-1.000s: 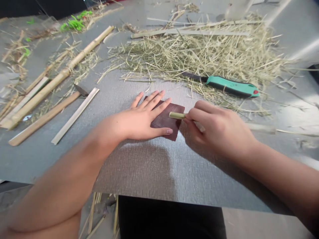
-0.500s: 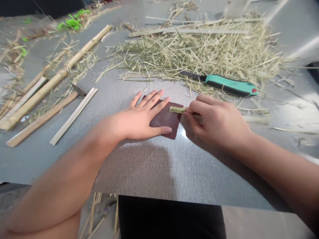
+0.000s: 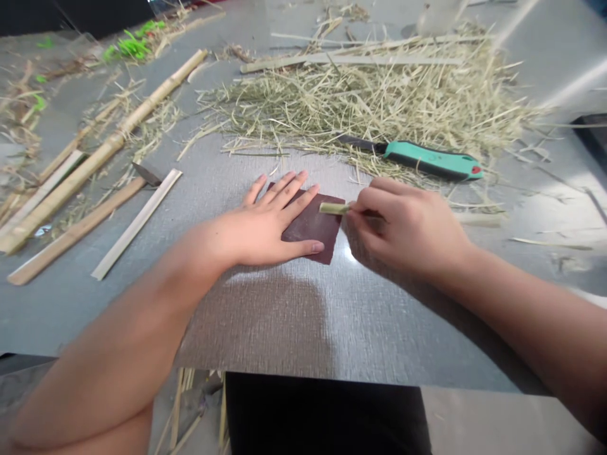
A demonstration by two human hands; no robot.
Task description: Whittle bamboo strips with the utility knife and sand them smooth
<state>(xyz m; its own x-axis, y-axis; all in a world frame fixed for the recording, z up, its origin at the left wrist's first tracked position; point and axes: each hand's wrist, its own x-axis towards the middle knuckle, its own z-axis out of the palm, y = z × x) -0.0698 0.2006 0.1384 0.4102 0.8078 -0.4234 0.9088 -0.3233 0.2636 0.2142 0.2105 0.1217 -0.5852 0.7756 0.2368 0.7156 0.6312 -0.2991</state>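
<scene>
A dark reddish-brown square of sandpaper [image 3: 310,221] lies on the grey table. My left hand [image 3: 265,224] rests flat across its left part, fingers spread. Between the thumb and fingers of my right hand [image 3: 403,221] is a short, pale green bamboo strip [image 3: 332,208]. The strip's free end points left and lies over the sandpaper's upper right part; its other end is hidden in my grip. Beyond my right hand lies a folding saw or knife with a green and black handle [image 3: 434,159], its dark blade partly among the shavings.
A wide heap of bamboo shavings [image 3: 379,95] covers the far side, with long flat strips [image 3: 351,60] on it. At left lie a bamboo pole [image 3: 102,155], a wooden-handled tool with a dark metal head [image 3: 78,237] and a pale strip [image 3: 137,224]. The table's front edge is near my body.
The view has shifted slightly, so most things appear a little further left. Both hands keep nearly the same place on the sandpaper and strip.
</scene>
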